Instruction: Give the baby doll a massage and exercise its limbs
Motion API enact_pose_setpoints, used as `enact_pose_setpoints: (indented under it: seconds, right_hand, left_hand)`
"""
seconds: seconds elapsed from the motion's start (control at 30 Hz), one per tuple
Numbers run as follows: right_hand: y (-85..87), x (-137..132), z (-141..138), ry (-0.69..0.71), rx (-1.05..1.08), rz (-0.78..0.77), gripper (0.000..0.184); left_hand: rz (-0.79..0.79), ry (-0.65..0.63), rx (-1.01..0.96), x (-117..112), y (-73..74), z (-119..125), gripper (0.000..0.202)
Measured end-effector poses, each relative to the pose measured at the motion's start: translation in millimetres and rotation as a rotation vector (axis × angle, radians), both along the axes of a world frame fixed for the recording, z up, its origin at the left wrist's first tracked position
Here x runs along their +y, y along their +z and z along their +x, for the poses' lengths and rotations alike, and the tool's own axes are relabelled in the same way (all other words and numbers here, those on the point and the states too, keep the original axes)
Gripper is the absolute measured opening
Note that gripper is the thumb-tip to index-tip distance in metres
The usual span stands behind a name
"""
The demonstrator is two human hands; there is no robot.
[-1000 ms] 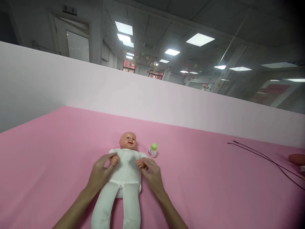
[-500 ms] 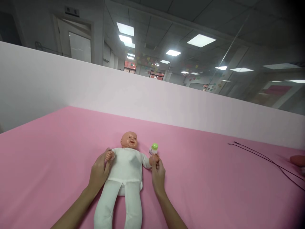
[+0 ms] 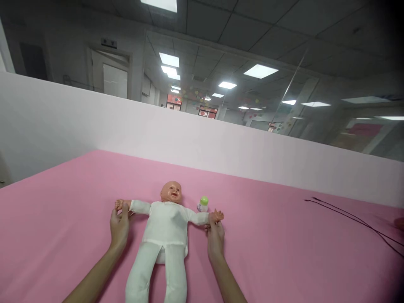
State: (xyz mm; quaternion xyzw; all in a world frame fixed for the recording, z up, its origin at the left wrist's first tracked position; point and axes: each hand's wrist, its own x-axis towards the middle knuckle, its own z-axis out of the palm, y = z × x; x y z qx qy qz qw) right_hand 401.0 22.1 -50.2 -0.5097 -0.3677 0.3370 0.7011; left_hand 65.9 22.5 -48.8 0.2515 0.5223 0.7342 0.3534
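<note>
A baby doll (image 3: 166,223) in a white one-piece suit lies on its back on a pink sheet (image 3: 63,227), its arms stretched out sideways. My left hand (image 3: 119,227) pinches the doll's wrist on the left side of the view. On the other side, my right hand (image 3: 215,237) holds the doll's other wrist from below. A small feeding bottle (image 3: 203,204) with a green cap stands just beyond that arm, close to the doll's head.
A white wall (image 3: 189,151) runs along the far edge of the pink sheet. Two thin dark cords (image 3: 353,221) lie to the right, and a reddish object (image 3: 400,223) is cut off at the right edge. Glass panels and an office space lie beyond.
My hands have drawn the doll's arms outward from its chest, and both arms now lie stretched wide. The view has tilted slightly upward.
</note>
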Motion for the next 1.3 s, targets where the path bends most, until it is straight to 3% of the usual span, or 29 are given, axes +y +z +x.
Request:
enact_pose_setpoints:
  seconds: [0.1,0.2,0.3,0.37,0.47,0.63,0.7,0.8,0.87,0.97,1.1,1.17,1.23,1.3]
  right_hand:
    - [12.5,-12.4,-15.0,0.156,-0.297,0.162,0.047]
    - [19.1,-25.8,-26.7,0.335,-0.776,0.369,0.026]
    - [19.9,-34.6,-33.1,0.447,-1.085,0.471,0.038]
    - [17.7,-35.6,-35.8,0.466,-1.093,0.443,0.041]
    - [11.1,-27.9,-36.9,0.384,-0.796,0.342,0.034]
    - [0.2,-5.2,-18.2,0.018,-0.095,0.104,0.045]
    - [-1.4,-0.2,-7.1,-0.060,0.085,0.003,0.049]
    - [0.2,-0.1,-0.2,-0.073,0.199,-0.049,0.050]
    - [2.6,-4.4,-4.7,-0.021,0.114,-0.038,0.053]
    - [6.3,-14.8,-18.7,0.135,-0.190,0.056,0.056]
    - [11.3,-28.7,-32.6,0.328,-0.787,0.326,0.030]
    - [13.3,-33.0,-35.7,0.403,-1.040,0.416,0.030]
    - [13.6,-34.7,-37.8,0.451,-1.149,0.434,0.033]
    - [11.3,-33.4,-39.8,0.452,-1.075,0.401,0.032]
  left_hand:
    - [0.136,-0.128,0.265,-4.5,-1.7,8.7,0.046]
    - [0.291,-0.411,0.547,-6.7,-3.6,15.7,0.039]
    - [0.379,-0.618,0.710,-5.4,-5.2,18.8,0.032]
    - [0.386,-0.667,0.740,-4.2,-6.9,19.8,0.031]
    - [0.313,-0.575,0.687,-3.5,-11.4,21.4,0.040]
    - [0.071,-0.239,0.459,1.0,-20.3,15.2,0.062]
    - [-0.013,-0.128,0.372,5.9,-22.4,7.3,0.067]
    - [-0.023,-0.109,0.266,12.9,-23.7,-2.5,0.066]
    - [0.045,-0.118,0.256,14.7,-23.4,-3.6,0.063]
    - [0.125,-0.153,0.381,11.9,-22.7,2.1,0.055]
    - [0.368,-0.324,0.771,6.1,-25.0,9.2,0.033]
    - [0.512,-0.386,0.970,5.3,-27.0,9.9,0.034]
    - [0.573,-0.399,1.066,5.3,-28.6,9.9,0.040]
    - [0.549,-0.391,1.043,4.9,-29.1,10.1,0.039]
